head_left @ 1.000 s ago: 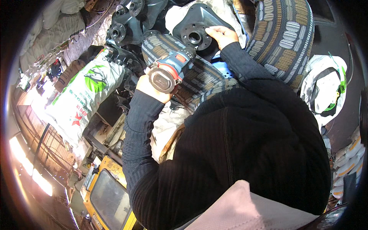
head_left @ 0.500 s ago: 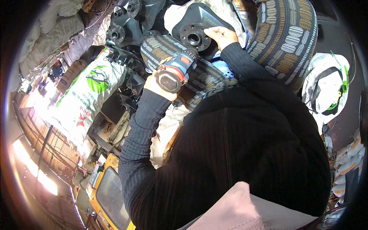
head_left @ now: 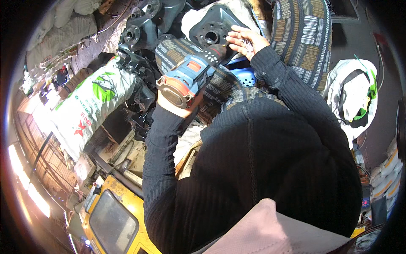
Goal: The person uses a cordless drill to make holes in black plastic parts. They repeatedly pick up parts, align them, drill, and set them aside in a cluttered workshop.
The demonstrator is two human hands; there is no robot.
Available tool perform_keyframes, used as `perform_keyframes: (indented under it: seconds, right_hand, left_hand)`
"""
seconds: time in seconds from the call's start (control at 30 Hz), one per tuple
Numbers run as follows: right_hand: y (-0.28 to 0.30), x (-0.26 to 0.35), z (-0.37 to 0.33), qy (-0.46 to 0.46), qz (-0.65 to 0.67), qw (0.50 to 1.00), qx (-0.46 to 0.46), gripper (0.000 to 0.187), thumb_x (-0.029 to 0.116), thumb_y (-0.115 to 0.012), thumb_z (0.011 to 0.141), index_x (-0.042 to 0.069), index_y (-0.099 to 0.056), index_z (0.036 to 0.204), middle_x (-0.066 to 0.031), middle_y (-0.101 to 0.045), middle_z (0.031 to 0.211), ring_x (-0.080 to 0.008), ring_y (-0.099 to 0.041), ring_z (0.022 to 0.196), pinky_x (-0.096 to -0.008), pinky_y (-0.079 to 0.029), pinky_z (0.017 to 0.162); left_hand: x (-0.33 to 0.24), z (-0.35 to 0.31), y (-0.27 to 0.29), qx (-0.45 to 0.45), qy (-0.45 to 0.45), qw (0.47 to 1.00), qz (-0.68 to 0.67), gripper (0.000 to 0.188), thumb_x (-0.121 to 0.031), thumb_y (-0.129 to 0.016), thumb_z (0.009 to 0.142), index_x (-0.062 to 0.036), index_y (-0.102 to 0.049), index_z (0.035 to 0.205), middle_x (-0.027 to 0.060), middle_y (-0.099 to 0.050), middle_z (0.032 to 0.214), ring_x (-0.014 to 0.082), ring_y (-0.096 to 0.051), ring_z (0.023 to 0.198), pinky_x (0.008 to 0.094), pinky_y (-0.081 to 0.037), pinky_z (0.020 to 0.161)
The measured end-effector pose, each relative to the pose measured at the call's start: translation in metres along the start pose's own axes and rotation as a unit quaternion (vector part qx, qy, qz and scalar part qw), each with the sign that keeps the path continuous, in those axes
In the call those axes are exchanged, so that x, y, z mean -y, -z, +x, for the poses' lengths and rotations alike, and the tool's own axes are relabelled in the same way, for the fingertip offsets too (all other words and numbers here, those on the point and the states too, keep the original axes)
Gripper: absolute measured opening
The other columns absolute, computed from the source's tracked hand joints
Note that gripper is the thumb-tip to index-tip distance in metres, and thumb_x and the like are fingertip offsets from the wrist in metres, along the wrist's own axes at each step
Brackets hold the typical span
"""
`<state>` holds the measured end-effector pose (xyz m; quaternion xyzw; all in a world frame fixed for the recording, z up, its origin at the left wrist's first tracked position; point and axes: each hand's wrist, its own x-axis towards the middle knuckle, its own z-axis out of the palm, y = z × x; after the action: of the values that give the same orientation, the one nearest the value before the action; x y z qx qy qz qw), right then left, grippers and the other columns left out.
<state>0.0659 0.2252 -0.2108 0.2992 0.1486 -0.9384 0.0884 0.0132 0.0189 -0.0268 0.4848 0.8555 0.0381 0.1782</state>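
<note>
My left hand (head_left: 176, 109) is wrapped round the grip of a blue and red cordless drill (head_left: 190, 76), its dark chuck pointing away toward the upper right. Past the chuck lies a black blade-shaped part (head_left: 220, 16) with a round hub (head_left: 199, 35), which has a centre hole ringed by small holes. Beside that hub on the right, my right hand (head_left: 256, 41) is turned partly palm up with fingers stretched. Several small shiny screws (head_left: 247, 45) rest in its palm. The drill's tip is close to the hub; whether they touch I cannot tell.
More black hubbed parts (head_left: 148, 27) are piled at the upper left, beside a white and green sack (head_left: 99, 91). Patterned fabric (head_left: 300, 38) covers my legs, with a blue perforated shoe (head_left: 244, 76) between them. A yellow-framed machine (head_left: 141, 220) stands lower left; a white bag (head_left: 355, 97) is at right.
My right fingers have come off the hub and opened out, showing the screws in the palm. The drill has swung so that more of its top shows. The view has shifted slightly.
</note>
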Motion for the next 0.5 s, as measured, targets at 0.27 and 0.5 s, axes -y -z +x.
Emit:
perform_keyframes:
  seconds: [0.27, 0.5]
  right_hand:
    - [-0.010, 0.002, -0.005, -0.036, 0.015, 0.994, 0.107, 0.040, 0.016, -0.043, 0.086, -0.004, -0.046, 0.120, -0.0171, -0.057, 0.113, -0.0262, -0.057, 0.103, -0.0349, -0.050, 0.080]
    - [-0.010, -0.004, -0.002, -0.044, -0.018, 0.994, 0.094, 0.040, 0.019, -0.042, 0.087, -0.004, -0.048, 0.120, -0.0168, -0.056, 0.116, -0.0237, -0.057, 0.103, -0.0332, -0.048, 0.083]
  left_hand:
    - [-0.018, -0.001, -0.006, -0.017, 0.047, 0.997, -0.053, 0.039, -0.025, -0.065, 0.073, -0.0099, -0.056, 0.108, 0.0091, -0.060, 0.102, 0.0272, -0.058, 0.094, 0.0385, -0.045, 0.082]
    - [-0.019, -0.004, -0.011, 0.015, 0.103, 0.993, -0.049, 0.048, -0.025, -0.068, 0.070, -0.0082, -0.052, 0.112, 0.0098, -0.059, 0.104, 0.0267, -0.058, 0.096, 0.0376, -0.045, 0.084]
